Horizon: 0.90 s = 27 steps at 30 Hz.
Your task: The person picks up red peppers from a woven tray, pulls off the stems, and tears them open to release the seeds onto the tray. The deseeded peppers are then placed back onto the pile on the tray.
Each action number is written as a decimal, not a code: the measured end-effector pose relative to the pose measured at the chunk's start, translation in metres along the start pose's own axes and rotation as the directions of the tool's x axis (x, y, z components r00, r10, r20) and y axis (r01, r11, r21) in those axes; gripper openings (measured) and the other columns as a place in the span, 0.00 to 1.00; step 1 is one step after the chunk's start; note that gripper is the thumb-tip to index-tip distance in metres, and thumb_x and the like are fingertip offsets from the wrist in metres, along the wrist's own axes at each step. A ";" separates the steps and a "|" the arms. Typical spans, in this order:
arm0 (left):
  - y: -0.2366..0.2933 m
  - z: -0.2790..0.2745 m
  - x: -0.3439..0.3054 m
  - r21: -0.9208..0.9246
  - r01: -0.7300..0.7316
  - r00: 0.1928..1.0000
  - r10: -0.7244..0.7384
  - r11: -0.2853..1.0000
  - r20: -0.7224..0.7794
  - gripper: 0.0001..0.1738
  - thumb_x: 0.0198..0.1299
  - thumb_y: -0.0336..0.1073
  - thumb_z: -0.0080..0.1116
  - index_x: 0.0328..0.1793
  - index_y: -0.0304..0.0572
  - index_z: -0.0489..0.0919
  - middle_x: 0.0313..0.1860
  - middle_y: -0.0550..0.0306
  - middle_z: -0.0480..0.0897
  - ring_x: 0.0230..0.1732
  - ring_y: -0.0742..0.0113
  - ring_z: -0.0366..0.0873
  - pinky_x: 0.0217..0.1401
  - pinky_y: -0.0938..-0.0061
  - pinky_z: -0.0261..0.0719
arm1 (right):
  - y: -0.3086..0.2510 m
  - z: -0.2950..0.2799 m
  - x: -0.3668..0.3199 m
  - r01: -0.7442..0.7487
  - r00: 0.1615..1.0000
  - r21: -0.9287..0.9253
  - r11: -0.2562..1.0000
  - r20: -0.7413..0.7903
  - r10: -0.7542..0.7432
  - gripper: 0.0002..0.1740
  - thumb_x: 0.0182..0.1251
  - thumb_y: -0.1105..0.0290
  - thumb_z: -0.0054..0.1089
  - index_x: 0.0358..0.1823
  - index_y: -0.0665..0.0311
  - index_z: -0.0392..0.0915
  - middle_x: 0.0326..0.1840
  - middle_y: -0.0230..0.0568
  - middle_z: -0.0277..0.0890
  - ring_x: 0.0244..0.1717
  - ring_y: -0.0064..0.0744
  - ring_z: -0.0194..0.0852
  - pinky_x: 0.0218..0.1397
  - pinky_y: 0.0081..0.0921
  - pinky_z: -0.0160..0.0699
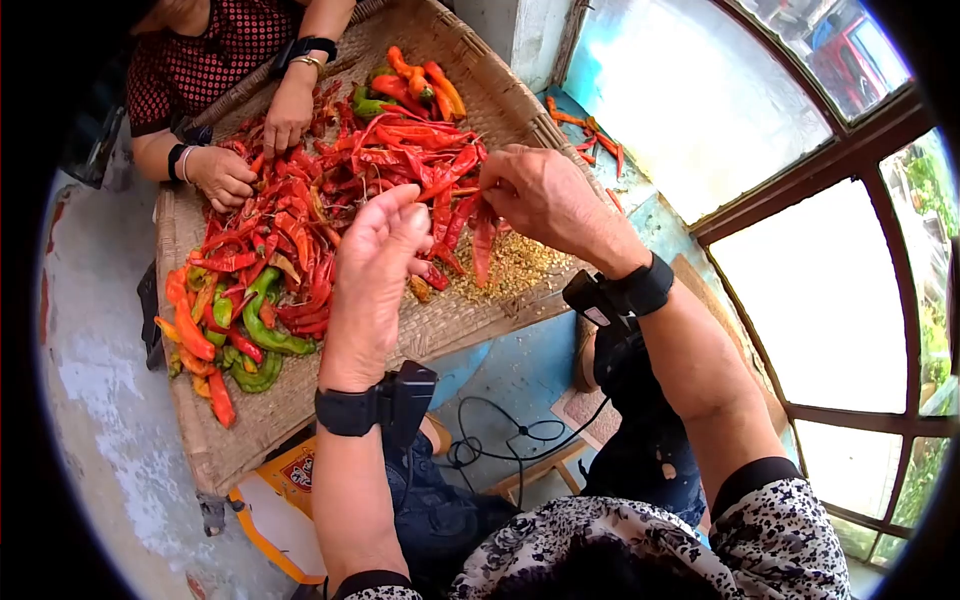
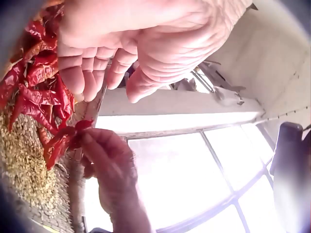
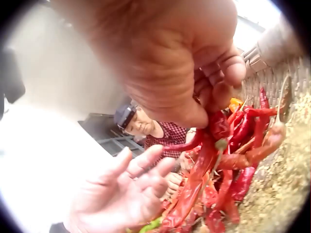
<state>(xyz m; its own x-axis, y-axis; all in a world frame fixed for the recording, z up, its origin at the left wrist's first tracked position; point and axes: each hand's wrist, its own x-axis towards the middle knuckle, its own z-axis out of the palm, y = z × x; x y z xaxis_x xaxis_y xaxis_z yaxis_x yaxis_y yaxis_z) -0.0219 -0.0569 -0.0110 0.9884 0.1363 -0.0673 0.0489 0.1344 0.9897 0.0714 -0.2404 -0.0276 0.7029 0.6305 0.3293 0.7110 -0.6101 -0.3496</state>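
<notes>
My right hand [image 1: 550, 200] pinches a red dried pepper [image 1: 483, 250] between thumb and fingers, and the pepper hangs down over the seeds. In the left wrist view the same pepper [image 2: 60, 144] is at the fingertips of the right hand [image 2: 114, 170]. My left hand [image 1: 372, 270] is held above the heap, palm turned toward the right hand, fingers loosely bent and holding nothing. Red dried peppers [image 1: 420, 150] lie piled in a woven tray [image 1: 440, 335]. In the right wrist view the left hand [image 3: 124, 194] is beside the peppers.
Loose yellow seeds [image 1: 520, 262] lie at the tray's right side. Green and orange peppers [image 1: 270, 320] sit at its left. Across the tray another person's hands [image 1: 222, 175] touch the heap. Windows [image 1: 800, 290] stand at right; a black cable [image 1: 520, 430] lies below.
</notes>
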 end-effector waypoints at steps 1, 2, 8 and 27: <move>-0.006 0.010 -0.001 0.080 -0.064 0.997 0.067 0.995 -0.031 0.25 0.64 0.42 0.58 0.62 0.34 0.71 0.43 0.58 0.80 0.38 0.76 0.75 0.43 0.82 0.76 | -0.004 -0.004 0.001 0.005 0.998 0.232 0.973 -0.064 0.010 0.07 0.58 0.71 0.60 0.34 0.68 0.77 0.27 0.43 0.76 0.29 0.38 0.78 0.32 0.33 0.76; -0.011 0.015 -0.001 0.160 -0.125 0.989 0.135 0.979 -0.055 0.25 0.64 0.41 0.59 0.62 0.32 0.71 0.43 0.57 0.80 0.39 0.76 0.76 0.45 0.81 0.77 | -0.008 -0.010 0.002 0.024 0.992 0.449 0.893 -0.124 0.036 0.07 0.56 0.73 0.61 0.34 0.69 0.77 0.25 0.45 0.75 0.26 0.39 0.77 0.31 0.32 0.76; -0.013 0.017 0.004 0.269 -0.072 0.994 0.048 0.961 0.093 0.19 0.63 0.32 0.58 0.58 0.32 0.74 0.42 0.56 0.81 0.40 0.75 0.78 0.45 0.79 0.78 | -0.021 -0.008 0.000 0.064 0.985 0.624 0.779 -0.163 0.049 0.05 0.57 0.76 0.61 0.34 0.70 0.77 0.23 0.43 0.76 0.24 0.32 0.75 0.30 0.28 0.74; 0.009 -0.090 0.013 -0.582 -0.227 0.936 0.009 0.781 -0.353 0.17 0.66 0.38 0.54 0.54 0.34 0.70 0.51 0.46 0.78 0.44 0.66 0.78 0.45 0.77 0.78 | -0.020 0.019 -0.017 -0.038 0.899 -0.133 0.990 0.428 0.092 0.15 0.57 0.59 0.60 0.25 0.65 0.77 0.21 0.51 0.73 0.27 0.51 0.77 0.30 0.43 0.75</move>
<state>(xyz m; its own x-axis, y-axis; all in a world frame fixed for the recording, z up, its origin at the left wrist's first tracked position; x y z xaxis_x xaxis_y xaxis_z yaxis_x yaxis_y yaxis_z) -0.0211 0.0339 -0.0147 0.8744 0.4750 -0.0988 -0.2699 0.6456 0.7144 0.0446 -0.2299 -0.0431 0.6892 0.7159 -0.1118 0.6798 -0.6923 -0.2420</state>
